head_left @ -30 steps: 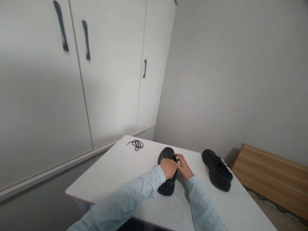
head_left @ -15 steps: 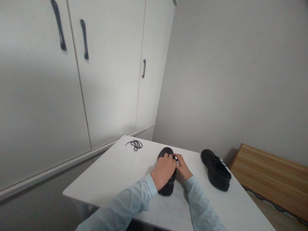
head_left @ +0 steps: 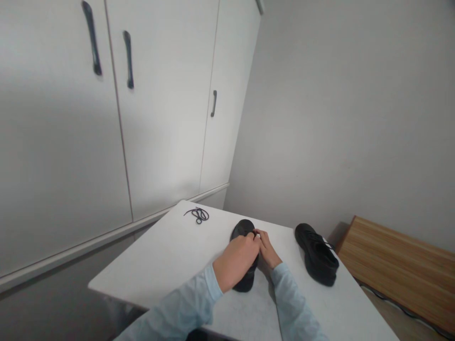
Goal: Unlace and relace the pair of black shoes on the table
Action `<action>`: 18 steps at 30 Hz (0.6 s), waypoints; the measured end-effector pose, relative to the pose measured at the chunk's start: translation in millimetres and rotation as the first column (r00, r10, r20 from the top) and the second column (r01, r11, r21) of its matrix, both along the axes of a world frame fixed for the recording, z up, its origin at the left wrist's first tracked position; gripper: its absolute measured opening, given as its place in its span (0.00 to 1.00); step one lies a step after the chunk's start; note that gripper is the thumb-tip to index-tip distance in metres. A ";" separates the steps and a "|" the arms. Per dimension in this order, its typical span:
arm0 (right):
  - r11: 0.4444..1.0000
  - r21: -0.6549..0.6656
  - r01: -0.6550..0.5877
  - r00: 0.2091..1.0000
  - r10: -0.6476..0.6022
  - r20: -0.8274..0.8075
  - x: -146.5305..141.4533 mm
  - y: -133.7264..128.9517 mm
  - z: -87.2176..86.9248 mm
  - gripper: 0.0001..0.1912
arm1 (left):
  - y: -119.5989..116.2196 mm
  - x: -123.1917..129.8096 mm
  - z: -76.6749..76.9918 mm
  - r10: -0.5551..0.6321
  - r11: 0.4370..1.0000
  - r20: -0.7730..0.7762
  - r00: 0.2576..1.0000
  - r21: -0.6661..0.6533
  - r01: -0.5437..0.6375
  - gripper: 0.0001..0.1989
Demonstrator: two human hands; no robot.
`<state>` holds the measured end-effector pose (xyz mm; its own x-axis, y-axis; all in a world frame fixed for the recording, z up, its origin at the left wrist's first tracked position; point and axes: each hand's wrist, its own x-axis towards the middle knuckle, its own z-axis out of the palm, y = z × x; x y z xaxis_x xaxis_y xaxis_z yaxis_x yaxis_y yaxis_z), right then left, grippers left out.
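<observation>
A black lace-up shoe [head_left: 244, 284] rests on the white table [head_left: 159, 265], toe toward me. My left hand [head_left: 237, 260] lies across its top, fingers curled down and pinched near the opening. What they pinch is hidden behind the knuckles. My right hand [head_left: 266, 248] is at the shoe's right side, bent fingertips closed at its upper edge and touching the left fingers. A loose black shoelace [head_left: 201, 215] lies coiled at the table's back left. The other black shoe [head_left: 316, 255], with laces in it, stands on the right.
White cupboard doors [head_left: 167, 118] with dark handles rise on the left, behind the table. A grey wall [head_left: 337, 118] stands at the back. Past the table's right edge is a wooden panel [head_left: 401, 265], with a cable [head_left: 398, 305] along its lower edge.
My left fingers have drawn from lying over the shoe's top into a tighter bunch at its right edge, closer to my right fingers. The view has shifted slightly.
</observation>
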<state>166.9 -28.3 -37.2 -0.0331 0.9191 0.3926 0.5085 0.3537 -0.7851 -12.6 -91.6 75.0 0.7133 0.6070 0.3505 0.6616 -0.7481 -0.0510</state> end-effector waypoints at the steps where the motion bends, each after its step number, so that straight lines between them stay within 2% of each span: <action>1: 1.000 -0.004 -0.003 1.000 0.003 0.001 0.4 0.0 1.5 0.20 | -2.0 -0.2 -0.5 0.006 1.000 0.001 1.000 -0.021 -0.006 0.11; 6: 0.996 -0.053 -0.076 0.997 0.075 -0.019 8.1 -8.1 21.8 0.22 | -15.7 -4.5 -4.4 -0.033 0.981 0.005 0.999 -0.189 0.033 0.09; 8: 0.984 -0.107 -0.146 0.989 0.143 -0.031 12.9 -14.8 32.8 0.23 | -22.7 -7.3 -4.9 -0.034 0.980 0.025 0.999 -0.197 0.038 0.08; 12: 0.923 -0.227 -0.311 0.947 0.322 0.013 17.7 -26.4 47.1 0.30 | -34.2 -9.7 -5.2 0.074 0.987 0.024 0.997 -0.141 -0.070 0.09; 14: 0.922 -0.197 -0.333 0.938 0.345 0.033 15.4 -28.6 48.7 0.31 | -37.2 -9.1 -6.5 0.104 0.991 0.037 0.994 -0.092 -0.101 0.07; 18: 0.947 0.000 -0.320 0.946 0.320 0.061 3.7 -27.1 45.7 0.25 | -39.9 -8.3 -9.8 0.140 0.990 0.128 0.982 -0.014 -0.139 0.06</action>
<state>170.7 -55.4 8.4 -0.3483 0.8525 0.3898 0.4131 0.5129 -0.7525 -20.9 -131.5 65.3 0.5710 0.6993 0.4301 0.7602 -0.6481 0.0445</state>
